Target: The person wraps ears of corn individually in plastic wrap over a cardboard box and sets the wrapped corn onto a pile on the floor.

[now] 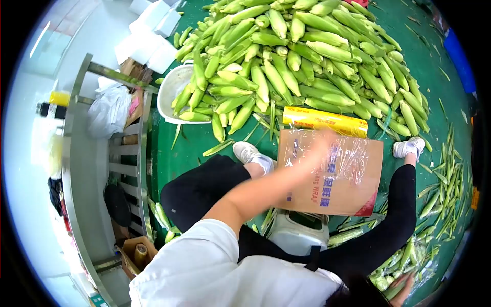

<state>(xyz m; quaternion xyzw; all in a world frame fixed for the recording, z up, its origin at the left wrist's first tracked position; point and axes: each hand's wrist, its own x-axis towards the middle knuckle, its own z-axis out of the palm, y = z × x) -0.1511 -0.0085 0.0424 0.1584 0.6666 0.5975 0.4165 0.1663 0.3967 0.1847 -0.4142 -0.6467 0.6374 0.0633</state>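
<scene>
My left hand [323,146] is smeared by motion over the cardboard box [348,189], close to the yellow cling film box [325,122] at its far edge. Whether its fingers hold anything cannot be made out. Clear film [353,161] lies crumpled and shiny on top of the cardboard. Low at the right, my right hand [404,289] is curled round an ear of corn [393,291], beside several film-wrapped ears [404,261] on the floor. Part of this hand is cut off by the frame's dark rim.
A big heap of green-husked corn [307,56] lies ahead, spilling over a white tub [171,97]. Husk strips [450,179] litter the green floor at right. A metal rack [107,169] stands at left, with a small carton [138,253] near its base.
</scene>
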